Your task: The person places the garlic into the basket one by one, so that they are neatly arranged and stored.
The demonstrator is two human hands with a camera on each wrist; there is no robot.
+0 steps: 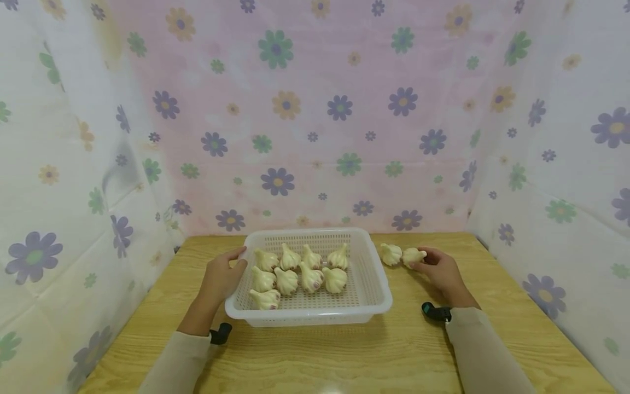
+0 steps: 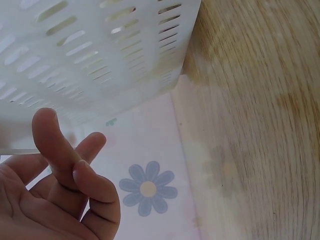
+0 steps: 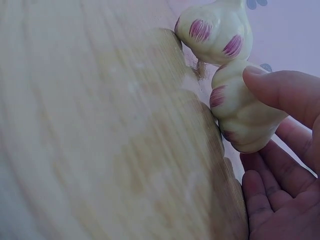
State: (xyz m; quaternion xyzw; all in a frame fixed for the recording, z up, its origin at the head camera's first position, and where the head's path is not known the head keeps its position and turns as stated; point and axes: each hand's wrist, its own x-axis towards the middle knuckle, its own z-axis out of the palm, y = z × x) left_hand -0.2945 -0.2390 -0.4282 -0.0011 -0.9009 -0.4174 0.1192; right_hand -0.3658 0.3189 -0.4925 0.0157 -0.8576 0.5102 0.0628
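Observation:
A white plastic basket point(image 1: 315, 314) stands on the table with several garlic bulbs point(image 1: 287, 280) inside, mostly toward its left and middle. My left hand point(image 1: 221, 279) holds the basket's left rim, with the thumb and forefinger at the edge. In the left wrist view the other fingers of the left hand point(image 2: 65, 185) are curled beneath the rim. To the right of the basket, my right hand point(image 1: 443, 273) grips a garlic bulb point(image 3: 245, 112) between thumb and fingers. Touching that bulb is a second garlic bulb point(image 3: 215, 32), which lies on the table.
The wooden table point(image 1: 344, 355) extends in front of the basket and to both sides. Flower-print cloth point(image 1: 315, 137) hangs behind the table and along its left and right. Dark wrist devices point(image 1: 435, 312) sit at both cuffs.

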